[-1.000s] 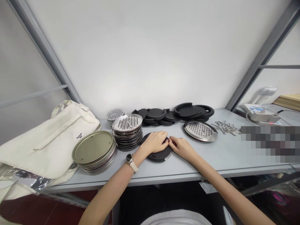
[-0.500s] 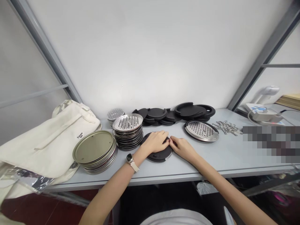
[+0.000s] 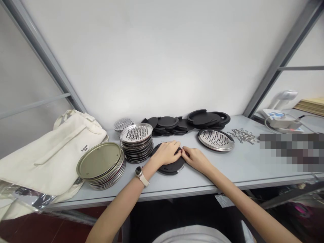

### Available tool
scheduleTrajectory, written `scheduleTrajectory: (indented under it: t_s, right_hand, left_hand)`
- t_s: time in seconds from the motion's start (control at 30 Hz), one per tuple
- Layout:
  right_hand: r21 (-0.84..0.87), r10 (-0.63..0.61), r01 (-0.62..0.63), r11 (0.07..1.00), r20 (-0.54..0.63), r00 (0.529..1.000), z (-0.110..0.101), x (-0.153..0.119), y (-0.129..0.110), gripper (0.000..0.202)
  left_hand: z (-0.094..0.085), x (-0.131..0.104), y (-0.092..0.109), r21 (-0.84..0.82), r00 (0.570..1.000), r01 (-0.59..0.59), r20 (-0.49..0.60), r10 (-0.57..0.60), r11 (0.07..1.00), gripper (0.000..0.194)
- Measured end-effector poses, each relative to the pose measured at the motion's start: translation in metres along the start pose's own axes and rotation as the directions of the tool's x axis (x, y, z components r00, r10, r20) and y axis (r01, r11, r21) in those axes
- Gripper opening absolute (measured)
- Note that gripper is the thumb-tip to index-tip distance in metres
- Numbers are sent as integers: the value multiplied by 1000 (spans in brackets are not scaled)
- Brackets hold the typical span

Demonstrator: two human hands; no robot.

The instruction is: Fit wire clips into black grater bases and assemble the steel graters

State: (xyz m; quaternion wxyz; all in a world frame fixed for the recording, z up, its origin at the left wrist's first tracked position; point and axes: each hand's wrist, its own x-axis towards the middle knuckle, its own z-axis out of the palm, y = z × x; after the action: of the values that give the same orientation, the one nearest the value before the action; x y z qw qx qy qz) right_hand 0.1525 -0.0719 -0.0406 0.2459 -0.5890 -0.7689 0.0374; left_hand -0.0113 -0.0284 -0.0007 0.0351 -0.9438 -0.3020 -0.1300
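Note:
A round black disc (image 3: 172, 168) with a strip of metal at its rim lies flat on the grey table. My left hand (image 3: 167, 153) is closed over its top, fingers curled at its right side. Against the disc's right edge, my right hand (image 3: 194, 157) pinches at a small shiny bit, too small to make out, close to the left fingertips. Left of the disc stands a stack of round metal graters (image 3: 136, 133). A single grater plate (image 3: 216, 140) with black edge pieces lies to the right, beside a pile of metal clips (image 3: 243, 135).
Black round holders (image 3: 167, 122) are heaped along the wall. Olive-topped round plates (image 3: 100, 160) are stacked at the left, near a cream bag (image 3: 60, 148). A smaller grater stack (image 3: 123, 123) stands behind. At the right is a white device (image 3: 278, 118) with cables.
The whole view has shifted slightly. Both hands keep nearly the same place on the black disc, with no clear change of grip.

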Motion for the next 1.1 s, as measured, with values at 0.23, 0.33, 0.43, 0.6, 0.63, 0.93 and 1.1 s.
scheduleTrajectory:
  t_s: [0.23,0.33,0.43,0.6,0.63,0.93,1.1]
  right_hand:
    - [3,6,-6,1000,2,1000,-1,0,-1,26]
    - [4,1,-1,1000,-1,1000,-1,0,-1,27]
    - [1,3,-3,1000,6,1000,0,0,-1,28]
    - [-3,19,-19,1000,16,1000,-1,0,-2,29]
    - [-3,20,-20,1000,16,1000,-1,0,-2,29]
    - [7,7,-7,1000,8,1000,-1,1,-1,29]
    - [2,3,-3,1000,11,1000,0,1,0,29]
  left_hand:
    - [-1,0,1,-6,1000,11,11,-11,1000,18]
    - [0,0,0,-8,1000,3,0,-3,1000,17]
    - [0,0,0,-8,1000,-7,-13,7,1000,16]
    - [0,0,0,-5,1000,-6,-16,6,1000,16]
    - [0,0,0,-1,1000,-3,-14,3,1000,16]
    - [-2,0,0,-14,1000,13,27,-13,1000,19]
    - [-2,0,1,-8,1000,10,20,-10,1000,19]
